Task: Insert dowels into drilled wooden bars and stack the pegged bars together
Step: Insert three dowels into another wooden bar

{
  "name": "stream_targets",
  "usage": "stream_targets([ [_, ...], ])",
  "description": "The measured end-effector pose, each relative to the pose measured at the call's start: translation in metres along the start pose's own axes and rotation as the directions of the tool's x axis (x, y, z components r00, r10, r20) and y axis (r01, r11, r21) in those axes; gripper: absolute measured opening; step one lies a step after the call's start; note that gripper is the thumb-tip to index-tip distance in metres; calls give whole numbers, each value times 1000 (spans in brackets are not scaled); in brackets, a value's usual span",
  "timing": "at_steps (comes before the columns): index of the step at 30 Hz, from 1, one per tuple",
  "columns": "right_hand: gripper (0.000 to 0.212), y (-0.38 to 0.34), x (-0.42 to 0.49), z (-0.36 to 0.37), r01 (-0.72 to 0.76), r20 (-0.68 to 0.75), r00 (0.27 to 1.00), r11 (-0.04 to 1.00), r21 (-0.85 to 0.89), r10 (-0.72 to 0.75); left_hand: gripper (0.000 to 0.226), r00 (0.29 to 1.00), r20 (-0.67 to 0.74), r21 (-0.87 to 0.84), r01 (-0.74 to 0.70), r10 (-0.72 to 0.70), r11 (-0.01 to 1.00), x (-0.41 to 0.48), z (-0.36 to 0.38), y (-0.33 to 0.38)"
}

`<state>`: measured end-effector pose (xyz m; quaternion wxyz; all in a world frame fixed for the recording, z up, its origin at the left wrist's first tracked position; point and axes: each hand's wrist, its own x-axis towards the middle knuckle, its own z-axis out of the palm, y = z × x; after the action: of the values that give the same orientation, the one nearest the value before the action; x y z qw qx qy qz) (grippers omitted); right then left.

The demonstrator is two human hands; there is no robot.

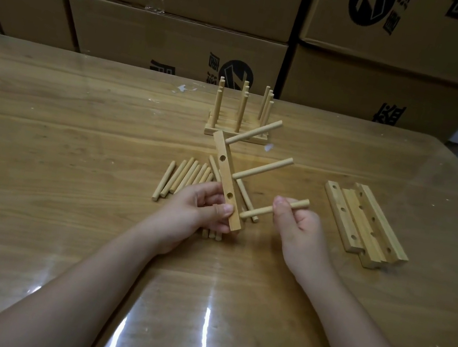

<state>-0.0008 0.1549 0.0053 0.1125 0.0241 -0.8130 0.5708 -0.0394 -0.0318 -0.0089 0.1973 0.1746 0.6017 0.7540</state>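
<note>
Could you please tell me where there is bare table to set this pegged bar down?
The table is bare left of the loose dowels, and between the finished stack and the drilled bars. It is crowded under the left hand gripping the pegged bar, and by the right hand pinching a dowel.

Printing appears on the stacked cardboard boxes [184, 35] only. A black round logo [236, 73] with slanted strokes inside recurs on an upper box [371, 4]. Black Chinese characters [389, 113] stand beside each (cropped or blurred, not legible).
</note>
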Motion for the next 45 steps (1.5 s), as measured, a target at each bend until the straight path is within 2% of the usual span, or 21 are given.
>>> stream_targets([
  [9, 47, -4, -2, 4, -15, -41, 999, 1000, 2, 15, 38, 1000, -18, 0, 1, -1, 1000, -1, 3, 0],
  [13, 45, 0, -3, 7, 24, -51, 998, 1000, 0, -24, 34, 1000, -16, 3, 19, -19, 1000, 0, 2, 0],
  [17, 39, 3, -6, 13, 89, -55, 995, 996, 5, -88, 41, 998, -48, -58, 27, -30, 998, 1, 4, 0],
  [22, 16, 5, -5, 16, 99, 79, 992, 992, -78, -93, 44, 996, -84, -87, -18, 11, 996, -1, 3, -1],
  [27, 13, 3, -1, 13, 88, 41, 996, 993, -80, -85, 38, 995, -95, -129, -26, 13, 991, 2, 3, 1],
  [30, 11, 2, 5, 4, 98, 14, 995, 991, -96, -97, 46, 994, -106, -190, -33, 13, 981, 2, 3, 4],
  [34, 14, 4, 9, -6, 6, 35, 999, 999, -47, -4, 40, 984, -177, -284, -60, 9, 957, 1, 3, 6],
  [37, 7, 4, 10, -6, -29, 51, 998, 1000, 3, 29, 37, 983, -183, -314, -56, -3, 948, 1, 2, 7],
  [45, 23, -4, 10, -9, 3, 78, 997, 957, 289, -26, 24, 991, -133, -318, -14, -30, 948, -2, 0, 8],
])
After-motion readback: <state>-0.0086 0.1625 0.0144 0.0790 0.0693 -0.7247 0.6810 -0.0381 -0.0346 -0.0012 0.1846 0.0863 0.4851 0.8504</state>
